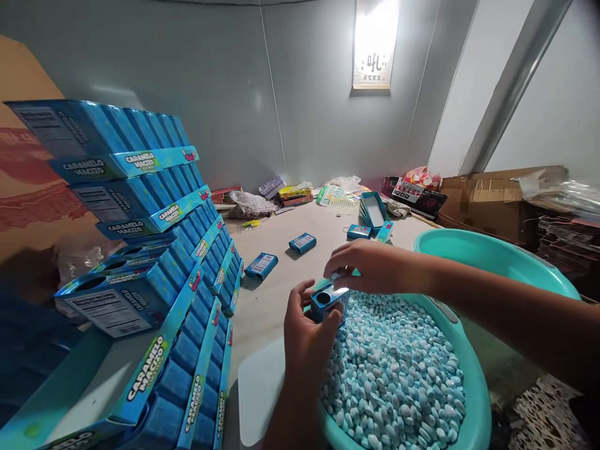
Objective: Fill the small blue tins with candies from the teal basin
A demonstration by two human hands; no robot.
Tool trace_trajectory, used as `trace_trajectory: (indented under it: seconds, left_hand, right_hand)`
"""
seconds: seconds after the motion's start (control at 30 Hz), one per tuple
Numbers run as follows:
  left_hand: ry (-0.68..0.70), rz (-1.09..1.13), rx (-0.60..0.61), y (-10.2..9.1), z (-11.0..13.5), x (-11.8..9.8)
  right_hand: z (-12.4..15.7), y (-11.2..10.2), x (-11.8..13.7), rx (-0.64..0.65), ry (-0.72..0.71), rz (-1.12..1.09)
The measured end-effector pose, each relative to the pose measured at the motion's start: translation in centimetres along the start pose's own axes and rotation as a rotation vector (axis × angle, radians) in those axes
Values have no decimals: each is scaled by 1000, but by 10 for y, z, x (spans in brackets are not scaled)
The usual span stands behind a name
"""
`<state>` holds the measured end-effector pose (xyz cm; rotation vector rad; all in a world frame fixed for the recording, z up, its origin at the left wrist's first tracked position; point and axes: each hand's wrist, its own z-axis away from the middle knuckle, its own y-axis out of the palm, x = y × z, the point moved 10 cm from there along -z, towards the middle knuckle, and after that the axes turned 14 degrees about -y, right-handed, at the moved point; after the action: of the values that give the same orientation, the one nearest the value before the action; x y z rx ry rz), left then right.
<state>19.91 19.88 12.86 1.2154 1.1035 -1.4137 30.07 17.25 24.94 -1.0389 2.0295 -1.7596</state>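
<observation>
My left hand is closed round a small blue candy box, held open end up over the near rim of a teal basin. The basin is full of pale blue and white candies. My right hand hovers just above the box with its fingers pinched together at the box's opening; what they hold is hidden.
Stacked blue "Caramelo Macizo" display cartons fill the left side. Three small blue boxes lie loose on the table, and more stand by an open carton. A second teal basin sits behind the first. Bags, packets and cardboard boxes line the wall.
</observation>
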Motion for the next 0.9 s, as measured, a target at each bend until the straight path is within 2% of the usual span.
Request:
trace_trajectory:
  seconds: [0.1, 0.17, 0.37, 0.5, 0.57, 0.63, 0.77, 0.9]
  left_hand:
    - [-19, 0, 11, 1, 3, -4]
    - [-37, -7, 20, 2, 5, -6]
    - [-14, 26, 28, 2, 6, -7]
    - [5, 32, -22, -3, 3, -3]
    - [27, 43, -50, -7, 2, -3]
    - [31, 53, -71, -10, 1, -2]
    - [24, 45, -103, -13, -1, 1]
    - [23, 40, -128, -14, -4, 5]
  right_hand:
    - [-12, 13, -2, 97, -8, -88]
    - [-14, 17, -3, 95, 4, -152]
    - [6, 15, -11, -106, 85, -315]
    - [27, 3, -45, -271, 222, -123]
    - [34, 6, -64, -278, 317, -72]
    - [37, 15, -74, -276, 366, -138]
    - [25, 29, -59, -286, 252, -272]
    - [21, 28, -43, -375, 153, -164]
